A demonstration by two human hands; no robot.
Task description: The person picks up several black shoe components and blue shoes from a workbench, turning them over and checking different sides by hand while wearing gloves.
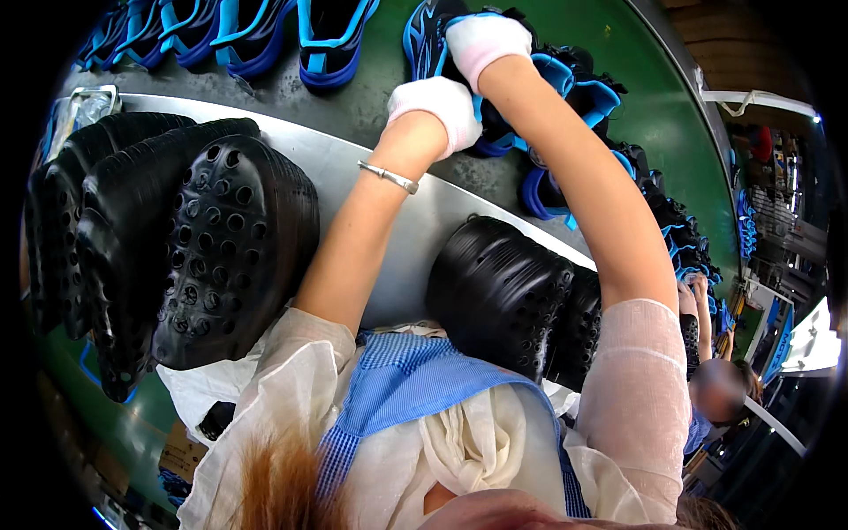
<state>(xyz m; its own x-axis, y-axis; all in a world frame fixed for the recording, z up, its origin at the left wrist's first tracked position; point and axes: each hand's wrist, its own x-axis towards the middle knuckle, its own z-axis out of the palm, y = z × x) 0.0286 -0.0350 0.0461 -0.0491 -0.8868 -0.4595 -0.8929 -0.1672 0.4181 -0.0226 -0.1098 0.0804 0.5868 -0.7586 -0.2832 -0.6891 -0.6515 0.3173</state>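
Observation:
Both my hands wear white gloves and reach to the far side of the bench. They come together over a black shoe with bright blue trim (pixel 426 42). My right hand (pixel 488 44) is closed on its upper part. Lower and to the left, my left hand (pixel 437 110) is closed against the same shoe, with blue trim showing beside the glove. The backs of the gloves and the wrists hide most of the fingers. A silver bracelet (pixel 389 177) circles my left wrist.
Several similar shoes (pixel 331 40) line the far left; more (pixel 565 168) run down the right. Stacks of black, hole-studded molded pieces (pixel 234 238) stand left of my left arm; another stack (pixel 495 287) lies between my arms. A metal ledge (pixel 402 256) borders the green bench (pixel 654 106). A co-worker (pixel 698 428) sits right.

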